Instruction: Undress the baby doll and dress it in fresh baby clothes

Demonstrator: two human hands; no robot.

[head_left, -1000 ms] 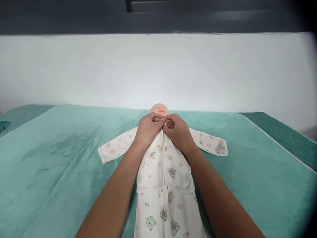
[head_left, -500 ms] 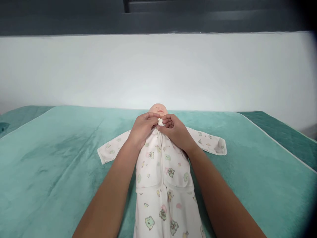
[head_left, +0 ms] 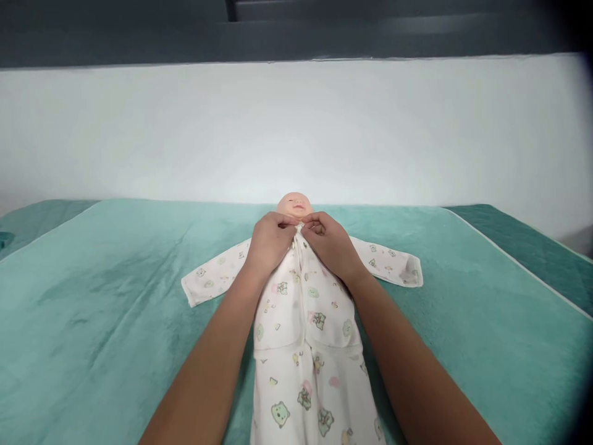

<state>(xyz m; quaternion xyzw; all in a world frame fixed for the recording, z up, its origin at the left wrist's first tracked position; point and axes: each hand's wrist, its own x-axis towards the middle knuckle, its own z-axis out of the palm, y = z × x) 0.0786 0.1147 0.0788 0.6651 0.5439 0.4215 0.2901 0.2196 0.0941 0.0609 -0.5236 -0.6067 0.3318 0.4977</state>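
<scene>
A baby doll (head_left: 293, 204) lies on its back on a teal blanket (head_left: 102, 290), dressed in a white romper (head_left: 306, 315) printed with small bears. Its sleeves spread out to either side. My left hand (head_left: 270, 243) and my right hand (head_left: 331, 244) meet at the romper's collar just under the doll's chin. Both hands have their fingers curled and pinch the two edges of the neckline together. The fastening between my fingertips is hidden. My forearms run down along both sides of the doll's body.
The blanket covers a wide bed or table, with a darker green cover (head_left: 523, 247) showing at the right edge. A white wall (head_left: 296, 130) rises right behind the doll's head, with a dark band above it.
Both hands have stayed at the collar, shifting slightly and closing the neckline edges tighter together. The small white bit of fabric seen between the fingers half a second ago is now covered.
</scene>
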